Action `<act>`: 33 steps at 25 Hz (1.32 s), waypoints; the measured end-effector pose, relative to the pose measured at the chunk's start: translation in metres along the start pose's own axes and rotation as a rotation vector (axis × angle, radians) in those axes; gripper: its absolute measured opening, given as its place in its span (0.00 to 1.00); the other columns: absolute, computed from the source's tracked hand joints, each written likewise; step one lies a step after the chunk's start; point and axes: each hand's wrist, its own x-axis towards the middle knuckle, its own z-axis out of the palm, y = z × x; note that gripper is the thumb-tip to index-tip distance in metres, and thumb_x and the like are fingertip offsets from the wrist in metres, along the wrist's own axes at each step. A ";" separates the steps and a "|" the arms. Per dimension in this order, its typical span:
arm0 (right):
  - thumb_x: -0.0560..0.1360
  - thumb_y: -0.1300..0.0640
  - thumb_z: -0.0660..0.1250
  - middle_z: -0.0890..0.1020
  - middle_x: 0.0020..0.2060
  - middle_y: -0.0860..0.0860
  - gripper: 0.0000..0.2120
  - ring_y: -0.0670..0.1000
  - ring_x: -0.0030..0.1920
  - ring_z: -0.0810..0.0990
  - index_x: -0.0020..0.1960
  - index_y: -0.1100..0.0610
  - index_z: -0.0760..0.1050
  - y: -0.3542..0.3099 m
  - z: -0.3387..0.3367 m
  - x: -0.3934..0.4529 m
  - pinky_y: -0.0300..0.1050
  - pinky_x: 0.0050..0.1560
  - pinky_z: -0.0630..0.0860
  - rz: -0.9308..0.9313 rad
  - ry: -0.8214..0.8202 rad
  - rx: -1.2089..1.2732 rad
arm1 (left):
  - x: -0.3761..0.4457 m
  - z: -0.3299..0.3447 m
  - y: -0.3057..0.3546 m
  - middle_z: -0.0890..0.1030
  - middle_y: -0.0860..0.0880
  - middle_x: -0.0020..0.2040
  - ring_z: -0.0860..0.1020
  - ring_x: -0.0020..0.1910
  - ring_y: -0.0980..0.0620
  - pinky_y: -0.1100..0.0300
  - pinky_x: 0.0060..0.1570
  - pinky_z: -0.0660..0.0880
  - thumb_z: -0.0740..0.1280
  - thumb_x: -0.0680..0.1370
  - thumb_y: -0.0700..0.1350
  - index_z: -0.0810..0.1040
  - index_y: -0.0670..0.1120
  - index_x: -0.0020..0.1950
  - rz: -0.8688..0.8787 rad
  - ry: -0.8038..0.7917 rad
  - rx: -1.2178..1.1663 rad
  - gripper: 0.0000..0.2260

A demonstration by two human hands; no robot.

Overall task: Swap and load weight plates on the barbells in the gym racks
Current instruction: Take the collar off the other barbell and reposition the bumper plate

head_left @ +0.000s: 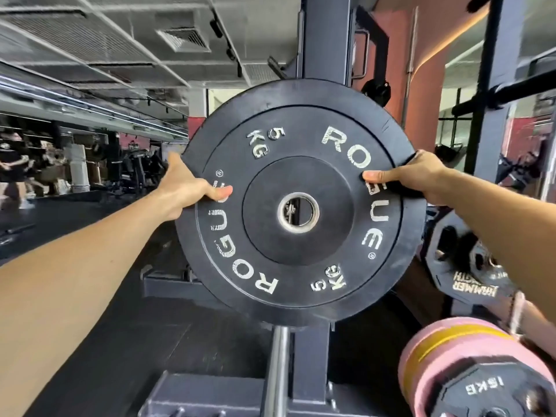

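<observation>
The round black rubber bumper plate (296, 203) bears worn white "ROGUE" and "5 KG", each twice, the black multi-sided iron plate (469, 266) behind reads "HAMMER STRENGTH" upside down, and the small black plate (493, 392) reads "15KG".

The plate (296, 203) was held upright in the middle of the scene, the left hand (188, 188) on its left edge and the right hand (412, 176) on its right edge. Behind it stood the rack upright (326, 34). A bar (278, 368) ran below it, nearer. Stacked plates (469, 365) lay near right, another plate (469, 263) beyond them.
</observation>
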 end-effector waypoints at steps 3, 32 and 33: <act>0.38 0.47 0.86 0.87 0.36 0.47 0.35 0.48 0.35 0.86 0.43 0.55 0.83 -0.064 -0.027 0.048 0.43 0.27 0.80 -0.009 -0.007 0.018 | 0.051 0.001 0.068 0.78 0.56 0.49 0.77 0.45 0.57 0.59 0.34 0.72 0.86 0.57 0.43 0.62 0.49 0.58 -0.003 0.000 -0.018 0.41; 0.43 0.50 0.85 0.86 0.33 0.45 0.34 0.47 0.31 0.85 0.47 0.54 0.82 -0.242 -0.374 0.187 0.41 0.24 0.78 0.093 0.083 -0.037 | 0.116 0.211 0.422 0.77 0.50 0.59 0.77 0.59 0.46 0.47 0.58 0.76 0.86 0.54 0.45 0.62 0.47 0.63 -0.034 -0.101 0.012 0.46; 0.43 0.50 0.85 0.86 0.33 0.45 0.34 0.47 0.31 0.85 0.47 0.54 0.82 -0.233 -0.395 0.192 0.41 0.24 0.78 0.100 0.080 -0.050 | 0.108 0.234 0.424 0.77 0.49 0.60 0.76 0.60 0.45 0.45 0.60 0.75 0.86 0.54 0.45 0.62 0.46 0.63 -0.048 -0.098 0.012 0.46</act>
